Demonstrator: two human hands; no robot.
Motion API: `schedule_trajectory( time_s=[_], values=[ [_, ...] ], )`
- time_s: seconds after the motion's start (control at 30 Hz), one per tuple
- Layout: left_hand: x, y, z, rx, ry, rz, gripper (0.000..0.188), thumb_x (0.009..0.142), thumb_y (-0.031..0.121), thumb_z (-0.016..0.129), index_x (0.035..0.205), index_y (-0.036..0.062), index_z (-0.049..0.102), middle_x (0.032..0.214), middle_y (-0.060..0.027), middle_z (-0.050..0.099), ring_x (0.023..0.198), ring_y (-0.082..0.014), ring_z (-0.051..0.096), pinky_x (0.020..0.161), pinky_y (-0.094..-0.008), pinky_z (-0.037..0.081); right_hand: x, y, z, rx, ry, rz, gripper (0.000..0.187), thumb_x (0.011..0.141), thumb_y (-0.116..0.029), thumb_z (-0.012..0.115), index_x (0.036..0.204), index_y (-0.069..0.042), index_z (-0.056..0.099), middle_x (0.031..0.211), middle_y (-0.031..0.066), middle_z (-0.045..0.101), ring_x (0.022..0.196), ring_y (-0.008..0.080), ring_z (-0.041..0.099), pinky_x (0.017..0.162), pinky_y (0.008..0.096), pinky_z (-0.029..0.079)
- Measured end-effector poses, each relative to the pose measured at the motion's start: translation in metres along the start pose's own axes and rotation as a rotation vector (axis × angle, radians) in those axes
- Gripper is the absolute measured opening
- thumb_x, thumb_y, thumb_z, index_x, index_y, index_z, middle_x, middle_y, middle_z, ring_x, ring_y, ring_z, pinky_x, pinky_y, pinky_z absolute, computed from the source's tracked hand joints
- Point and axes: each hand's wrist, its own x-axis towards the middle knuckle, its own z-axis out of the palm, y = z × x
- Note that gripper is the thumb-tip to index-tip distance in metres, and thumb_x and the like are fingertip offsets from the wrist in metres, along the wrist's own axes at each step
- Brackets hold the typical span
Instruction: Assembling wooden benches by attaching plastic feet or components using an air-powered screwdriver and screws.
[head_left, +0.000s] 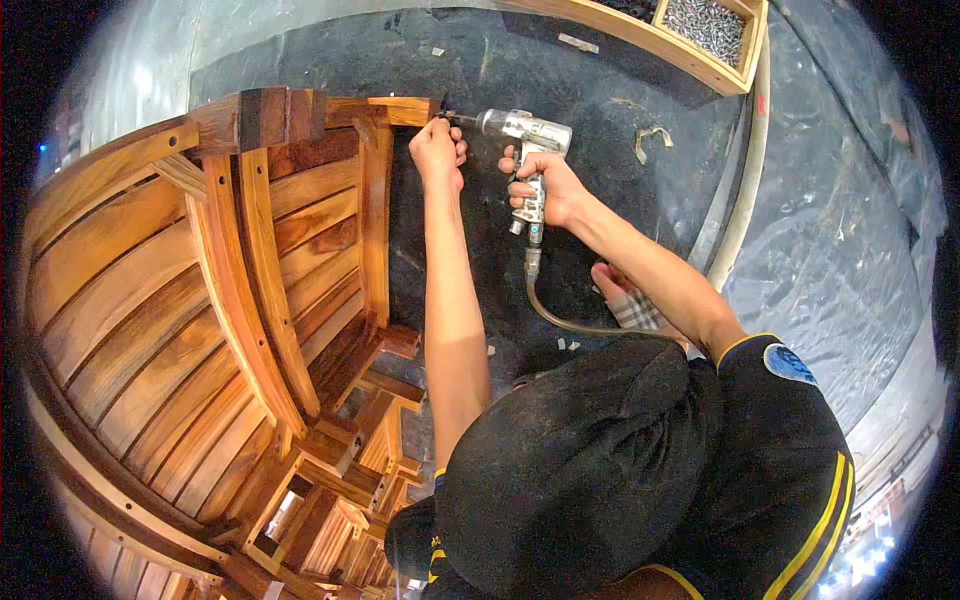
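Observation:
My right hand [548, 190] grips the handle of a silver air-powered driver [527, 135], which points left. Its dark bit [458, 118] meets the end of a top rail [400, 110] of a slatted wooden furniture frame [250, 300]. My left hand [437, 150] is closed around the bit's tip, right against that rail; whatever small part it may pinch there is hidden. A hose [560, 318] runs down from the tool's handle toward my body. Both forearms reach up from the lower middle of the picture.
A wooden tray [690, 55] with a compartment of silver screws [705, 22] lies at the top right. A bent metal piece [652, 138] lies on the dark floor. A pale pipe [740, 190] runs along the right. A foot in a checked sandal [625, 298] rests below the tool.

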Motion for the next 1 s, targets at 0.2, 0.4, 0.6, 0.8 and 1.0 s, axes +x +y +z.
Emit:
schedule_trajectory(
  time_s=[0.2, 0.4, 0.6, 0.8, 1.0],
  values=[
    [-0.007, 0.008, 0.001, 0.008, 0.055, -0.008, 0.015, 0.089, 0.010, 0.047, 0.078, 0.0026, 0.054, 0.059, -0.0014, 0.049, 0.041, -0.0074, 0.040, 0.034, -0.0229, 0.025, 0.000, 0.001, 0.006, 0.014, 0.005, 0.017, 0.034, 0.069, 0.001, 0.046, 0.101, -0.010, 0.049, 0.086, 0.0031, 0.056, 0.046, 0.0114, 0.042, 0.051, 0.0303, 0.041],
    [-0.068, 0.006, -0.003, 0.015, 0.116, -0.028, 0.016, 0.087, 0.012, 0.053, 0.093, 0.0008, 0.063, 0.059, 0.0010, 0.048, 0.041, -0.0052, 0.038, 0.033, -0.0191, 0.023, -0.001, -0.011, -0.004, 0.044, 0.063, 0.039, 0.030, 0.068, 0.002, 0.048, 0.094, -0.014, 0.048, 0.079, 0.0005, 0.056, 0.042, 0.0113, 0.038, 0.047, 0.0321, 0.040],
    [-0.121, -0.059, -0.063, 0.018, 0.167, -0.433, 0.016, 0.085, 0.010, 0.056, 0.096, -0.0007, 0.062, 0.058, 0.0015, 0.046, 0.041, -0.0062, 0.039, 0.033, -0.0191, 0.024, 0.008, 0.004, 0.010, 0.058, 0.002, 0.090, 0.030, 0.068, 0.002, 0.048, 0.093, -0.014, 0.048, 0.078, 0.0000, 0.056, 0.042, 0.0111, 0.038, 0.046, 0.0316, 0.040],
    [-0.137, -0.086, -0.061, -0.115, 0.227, -0.445, 0.022, 0.088, 0.010, 0.053, 0.103, -0.0036, 0.063, 0.059, -0.0011, 0.050, 0.041, -0.0063, 0.038, 0.034, -0.0222, 0.024, 0.009, -0.001, 0.003, 0.038, 0.002, 0.089, 0.029, 0.068, 0.002, 0.047, 0.092, -0.015, 0.047, 0.077, -0.0005, 0.055, 0.042, 0.0105, 0.037, 0.047, 0.0313, 0.040],
    [-0.149, -0.078, -0.063, 0.121, 0.438, -0.372, 0.022, 0.091, 0.011, 0.048, 0.099, -0.0018, 0.064, 0.058, -0.0017, 0.051, 0.038, -0.0068, 0.037, 0.032, -0.0232, 0.023, 0.011, -0.005, 0.001, 0.084, 0.002, 0.112, 0.029, 0.069, 0.001, 0.047, 0.092, -0.015, 0.048, 0.080, -0.0003, 0.057, 0.042, 0.0103, 0.038, 0.047, 0.0320, 0.041]
  ],
)
